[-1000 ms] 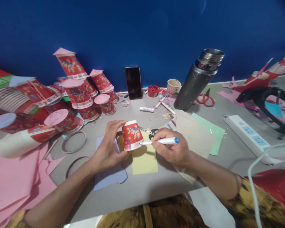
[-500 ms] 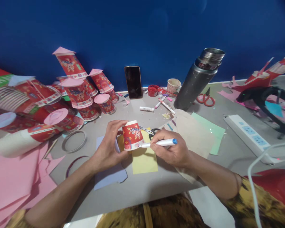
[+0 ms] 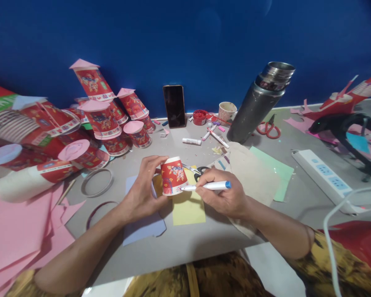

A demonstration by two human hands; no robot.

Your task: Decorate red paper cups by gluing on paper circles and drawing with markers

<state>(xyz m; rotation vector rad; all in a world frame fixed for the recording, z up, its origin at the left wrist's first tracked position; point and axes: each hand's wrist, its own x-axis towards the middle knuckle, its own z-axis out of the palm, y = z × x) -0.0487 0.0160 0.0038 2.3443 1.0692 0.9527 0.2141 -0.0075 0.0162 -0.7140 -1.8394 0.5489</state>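
Red paper cup is upside down, slightly tilted, above yellow paper on the surface. The left hand grips it between thumb and fingers; the right hand pinches a white pen, tip at the cup's pale lower band. Letters on the cup stack are too unclear for reading.
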